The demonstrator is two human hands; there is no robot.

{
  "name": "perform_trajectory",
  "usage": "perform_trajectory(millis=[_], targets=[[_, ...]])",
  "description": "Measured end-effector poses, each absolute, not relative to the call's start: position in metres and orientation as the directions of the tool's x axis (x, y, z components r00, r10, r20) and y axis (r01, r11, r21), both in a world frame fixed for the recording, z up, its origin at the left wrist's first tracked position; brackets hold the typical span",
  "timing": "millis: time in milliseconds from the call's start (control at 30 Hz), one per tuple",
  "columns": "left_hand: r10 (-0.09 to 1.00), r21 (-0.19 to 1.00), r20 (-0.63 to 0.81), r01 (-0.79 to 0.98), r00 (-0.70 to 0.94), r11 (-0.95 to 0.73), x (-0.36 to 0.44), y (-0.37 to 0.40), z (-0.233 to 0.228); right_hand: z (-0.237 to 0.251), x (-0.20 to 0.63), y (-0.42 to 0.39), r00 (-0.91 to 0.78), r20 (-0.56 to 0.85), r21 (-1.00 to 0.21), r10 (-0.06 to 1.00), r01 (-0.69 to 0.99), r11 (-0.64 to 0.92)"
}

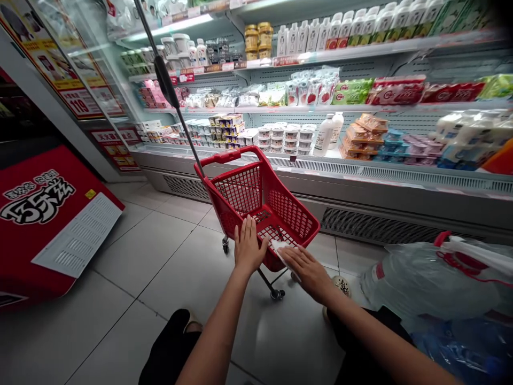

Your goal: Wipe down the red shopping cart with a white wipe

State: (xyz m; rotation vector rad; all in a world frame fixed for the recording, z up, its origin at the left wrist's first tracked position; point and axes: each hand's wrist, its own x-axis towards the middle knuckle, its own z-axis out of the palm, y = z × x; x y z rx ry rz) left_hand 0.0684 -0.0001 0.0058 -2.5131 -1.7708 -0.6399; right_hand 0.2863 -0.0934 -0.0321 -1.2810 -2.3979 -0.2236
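Fingers of the right hand lie almost straight and close together over a thin, white, soft-looking sheet, at the near edge of a red plastic shopping cart with lattice walls. The right thumb is hidden, so I cannot tell if the sheet is pinched or only covered by the hand. The left hand grips nothing; its fingers are long and side by side, the thumb stands apart, and the palm faces down at the near left rim of the cart. Whether the skin touches this rim, I cannot tell.

The cart has smooth, rounded rims, and its walls and bottom are pierced with many small openings. Under it are thin metal legs with small dark wheels, standing on pale, glossy floor tiles. From its far left corner a slim dark pole with a thicker middle part rises at a slant.

Both forearms reach forward from below; the left one goes upward nearly straight, the right one crosses diagonally from the lower right. Behind the cart extends a long grey-metal refrigerated shelf unit, which carries smooth white bottles.
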Motion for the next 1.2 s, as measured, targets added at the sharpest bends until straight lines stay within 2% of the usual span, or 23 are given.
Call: perform_trajectory(millis=[167, 267, 433, 567, 767, 1000, 1100, 1200], targets=[[0.917, 0.277, 0.308, 0.898, 0.254, -0.342, 0.058, 0.005, 0.008, -0.036, 0.343, -0.074, -0.348, 0.458, -0.045, 0.818, 0.91, 0.412], [0.92, 0.308, 0.339, 0.9, 0.199, -0.308, 0.073, -0.001, 0.0, -0.04, 0.322, -0.082, -0.268, 0.486, -0.092, 0.832, 0.931, 0.353], [0.883, 0.243, 0.432, 0.919, 0.184, -0.311, 0.102, -0.032, -0.008, -0.051, 0.242, -0.115, -0.387, 0.507, -0.086, 0.77, 0.866, 0.492], [0.846, 0.208, 0.497, 0.921, 0.191, -0.33, 0.091, -0.05, -0.006, -0.049, 0.263, -0.113, -0.509, 0.46, -0.03, 0.728, 0.81, 0.585], [0.84, 0.166, 0.488, 0.92, 0.236, -0.355, 0.065, -0.052, 0.0, -0.043, 0.342, -0.087, -0.451, 0.492, -0.011, 0.745, 0.852, 0.523], [0.855, 0.108, 0.41, 0.914, 0.318, -0.391, 0.047, -0.043, 0.009, -0.048, 0.284, -0.117, -0.277, 0.519, -0.175, 0.809, 0.892, 0.417], [0.874, 0.075, 0.376, 0.93, 0.309, -0.361, 0.028, -0.038, 0.013, -0.045, 0.261, -0.13, -0.299, 0.512, -0.187, 0.806, 0.877, 0.444], [0.901, 0.079, 0.373, 0.961, 0.219, -0.266, 0.016, -0.035, 0.014, -0.039, 0.247, -0.137, -0.418, 0.492, -0.15, 0.764, 0.824, 0.547]])
